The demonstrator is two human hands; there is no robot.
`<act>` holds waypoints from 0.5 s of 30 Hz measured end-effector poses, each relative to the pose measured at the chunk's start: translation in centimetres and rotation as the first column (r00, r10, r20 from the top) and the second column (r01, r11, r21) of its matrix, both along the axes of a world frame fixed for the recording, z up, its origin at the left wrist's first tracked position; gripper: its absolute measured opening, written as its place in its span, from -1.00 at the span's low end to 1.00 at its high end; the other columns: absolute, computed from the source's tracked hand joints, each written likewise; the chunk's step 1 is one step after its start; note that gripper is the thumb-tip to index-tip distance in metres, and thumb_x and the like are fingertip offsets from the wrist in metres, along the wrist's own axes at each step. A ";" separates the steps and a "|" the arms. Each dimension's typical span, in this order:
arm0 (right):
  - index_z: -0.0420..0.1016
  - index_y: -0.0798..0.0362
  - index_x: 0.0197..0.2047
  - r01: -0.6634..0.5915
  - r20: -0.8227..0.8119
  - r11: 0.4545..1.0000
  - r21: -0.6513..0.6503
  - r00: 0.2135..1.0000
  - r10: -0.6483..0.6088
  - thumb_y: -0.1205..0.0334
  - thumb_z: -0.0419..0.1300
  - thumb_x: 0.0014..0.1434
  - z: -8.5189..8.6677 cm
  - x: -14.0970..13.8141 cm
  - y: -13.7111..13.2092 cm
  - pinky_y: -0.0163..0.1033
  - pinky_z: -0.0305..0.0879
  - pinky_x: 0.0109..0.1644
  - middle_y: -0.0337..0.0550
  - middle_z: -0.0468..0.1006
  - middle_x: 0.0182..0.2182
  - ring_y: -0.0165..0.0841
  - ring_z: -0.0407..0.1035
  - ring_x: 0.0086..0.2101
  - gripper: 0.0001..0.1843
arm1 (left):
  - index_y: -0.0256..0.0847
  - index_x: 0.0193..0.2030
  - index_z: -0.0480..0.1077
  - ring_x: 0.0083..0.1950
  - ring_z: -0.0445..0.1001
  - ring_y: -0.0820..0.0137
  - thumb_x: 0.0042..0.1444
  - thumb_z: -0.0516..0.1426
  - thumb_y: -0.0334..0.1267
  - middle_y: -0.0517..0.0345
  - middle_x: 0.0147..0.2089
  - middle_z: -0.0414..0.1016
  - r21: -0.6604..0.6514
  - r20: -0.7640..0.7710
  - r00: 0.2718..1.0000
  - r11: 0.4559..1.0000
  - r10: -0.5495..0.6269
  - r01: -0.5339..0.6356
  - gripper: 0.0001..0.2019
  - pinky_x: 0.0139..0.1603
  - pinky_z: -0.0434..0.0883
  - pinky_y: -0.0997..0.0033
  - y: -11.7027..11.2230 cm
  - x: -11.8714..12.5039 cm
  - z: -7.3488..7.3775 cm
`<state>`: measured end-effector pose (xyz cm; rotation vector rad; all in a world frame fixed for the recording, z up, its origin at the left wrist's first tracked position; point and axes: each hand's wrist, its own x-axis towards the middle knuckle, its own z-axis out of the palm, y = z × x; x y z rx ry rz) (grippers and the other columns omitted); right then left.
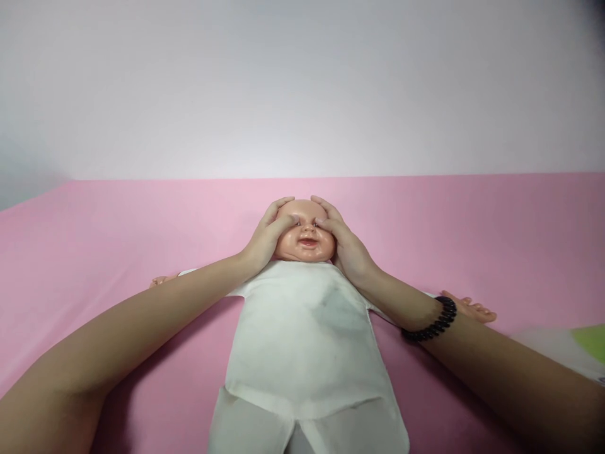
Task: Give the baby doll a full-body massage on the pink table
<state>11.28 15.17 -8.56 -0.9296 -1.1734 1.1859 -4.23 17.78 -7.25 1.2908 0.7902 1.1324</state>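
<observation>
A baby doll (306,315) in a white cloth suit lies on its back on the pink surface (118,227), head away from me. My left hand (267,236) cups the left side of the doll's head (305,239), thumb over one eye. My right hand (343,243) cups the other side, thumb over the other eye. Both hands wrap round the head with fingers curved over its top. A dark bead bracelet (432,321) is on my right wrist. The doll's own plastic hands (472,309) stick out from under my forearms.
A plain pale wall rises behind the pink surface. At the right edge lies a blurred white and green object (579,347). The doll's legs run out of the bottom of the view.
</observation>
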 end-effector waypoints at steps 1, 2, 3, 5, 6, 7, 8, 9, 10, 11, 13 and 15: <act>0.25 -0.29 0.34 -0.034 -0.012 0.999 -0.016 0.999 0.033 0.04 0.21 0.19 0.1 0.2 -0.2 -0.02 0.17 0.41 -0.29 0.31 0.31 -0.17 0.22 0.30 -0.36 | -0.09 0.25 0.25 0.28 0.39 0.15 0.14 0.20 -0.11 0.04 0.26 0.37 0.014 -0.018 0.999 1.000 -0.026 0.026 -0.47 0.33 0.34 0.11 0.0 -0.3 0.0; 0.17 -0.32 0.38 -0.075 -0.018 0.997 -0.037 0.997 0.074 0.03 0.26 0.16 0.2 0.4 -0.5 0.00 0.20 0.40 -0.28 0.29 0.32 -0.16 0.25 0.29 -0.26 | -0.07 0.29 0.22 0.30 0.37 0.13 0.13 0.24 -0.08 0.02 0.29 0.34 0.027 -0.049 0.997 0.997 -0.066 0.068 -0.41 0.35 0.32 0.08 0.1 -0.6 0.1; 0.07 -0.37 0.43 -0.123 -0.020 0.991 -0.060 0.992 0.122 0.04 0.33 0.12 0.4 0.6 -0.8 0.03 0.23 0.38 -0.26 0.27 0.33 -0.14 0.27 0.27 -0.13 | -0.05 0.33 0.18 0.32 0.35 0.10 0.10 0.28 -0.06 0.00 0.32 0.31 0.039 -0.089 0.989 0.991 -0.121 0.125 -0.32 0.37 0.30 0.05 0.3 -1.1 0.1; -0.12 -0.43 0.49 -0.219 -0.013 0.971 -0.092 0.976 0.219 0.10 0.44 0.01 0.9 1.1 -1.4 0.07 0.27 0.35 -0.21 0.24 0.36 -0.12 0.31 0.25 0.13 | 0.02 0.41 0.07 0.36 0.32 0.04 -0.01 0.39 -0.08 -0.05 0.40 0.22 0.047 -0.180 0.951 0.963 -0.252 0.264 -0.11 0.38 0.29 -0.01 0.8 -2.0 0.3; -0.19 -0.43 0.50 -0.255 -0.008 0.962 -0.097 0.967 0.255 0.15 0.48 -0.03 1.2 1.3 -1.7 0.08 0.28 0.35 -0.19 0.23 0.36 -0.12 0.31 0.25 0.23 | 0.06 0.44 0.01 0.37 0.32 0.01 -0.06 0.43 -0.12 -0.08 0.43 0.17 0.041 -0.217 0.924 0.943 -0.314 0.330 -0.02 0.37 0.29 -0.05 1.1 -2.5 0.4; -0.23 -0.44 0.50 -0.281 -0.005 0.955 -0.097 0.959 0.282 0.19 0.50 -0.07 1.3 1.5 -1.9 0.09 0.29 0.34 -0.17 0.21 0.37 -0.11 0.31 0.25 0.29 | 0.11 0.46 -0.05 0.37 0.31 -0.02 -0.10 0.45 -0.15 -0.11 0.45 0.12 0.034 -0.244 0.898 0.923 -0.365 0.384 0.07 0.36 0.30 -0.09 1.4 -3.0 0.4; -0.25 -0.45 0.51 -0.300 -0.005 0.949 -0.095 0.954 0.300 0.23 0.51 -0.10 1.4 1.7 -1.9 0.09 0.29 0.34 -0.17 0.20 0.38 -0.11 0.31 0.25 0.33 | 0.14 0.48 -0.11 0.37 0.31 -0.05 -0.12 0.47 -0.18 -0.14 0.47 0.09 0.027 -0.265 0.877 0.906 -0.402 0.423 0.13 0.35 0.30 -0.13 1.6 -3.4 0.5; -0.25 -0.47 0.50 -0.314 -0.012 0.945 -0.096 0.949 0.314 0.27 0.51 -0.10 1.5 1.8 -2.0 0.11 0.30 0.34 -0.17 0.19 0.39 -0.10 0.32 0.25 0.34 | 0.17 0.50 -0.16 0.38 0.31 -0.07 -0.13 0.47 -0.19 -0.16 0.48 0.06 0.021 -0.285 0.860 0.894 -0.424 0.448 0.17 0.35 0.30 -0.16 1.9 -3.8 0.6; -0.24 -0.48 0.50 -0.323 -0.025 0.941 -0.098 0.946 0.322 0.29 0.50 -0.10 1.5 1.9 -1.9 0.12 0.30 0.33 -0.17 0.20 0.39 -0.10 0.33 0.25 0.33 | 0.18 0.51 -0.20 0.39 0.29 -0.08 -0.12 0.47 -0.19 -0.18 0.48 0.05 0.015 -0.304 0.846 0.886 -0.438 0.464 0.19 0.35 0.29 -0.19 2.1 -4.0 0.6; -0.23 -0.49 0.50 -0.330 -0.045 0.938 -0.102 0.944 0.327 0.31 0.48 -0.09 1.4 1.9 -1.9 0.13 0.31 0.33 -0.18 0.21 0.38 -0.10 0.34 0.24 0.31 | 0.19 0.51 -0.22 0.40 0.28 -0.09 -0.11 0.46 -0.18 -0.19 0.49 0.04 0.012 -0.321 0.835 0.880 -0.447 0.476 0.19 0.36 0.27 -0.21 2.3 -4.2 0.7; -0.21 -0.49 0.49 -0.341 -0.083 0.934 -0.111 0.939 0.333 0.33 0.45 -0.07 1.3 1.9 -1.7 0.14 0.32 0.32 -0.17 0.25 0.36 -0.10 0.37 0.22 0.28 | 0.18 0.52 -0.25 0.43 0.24 -0.08 -0.07 0.44 -0.17 -0.19 0.50 0.02 0.012 -0.345 0.816 0.868 -0.463 0.497 0.18 0.38 0.25 -0.21 2.4 -4.4 0.7; -0.20 -0.48 0.49 -0.344 -0.100 0.932 -0.112 0.937 0.334 0.34 0.44 -0.06 1.2 1.9 -1.6 0.15 0.32 0.32 -0.15 0.27 0.35 -0.10 0.39 0.20 0.26 | 0.17 0.52 -0.26 0.44 0.23 -0.05 -0.04 0.43 -0.17 -0.19 0.50 0.01 0.015 -0.339 0.814 0.862 -0.472 0.506 0.16 0.39 0.25 -0.18 2.3 -4.3 0.7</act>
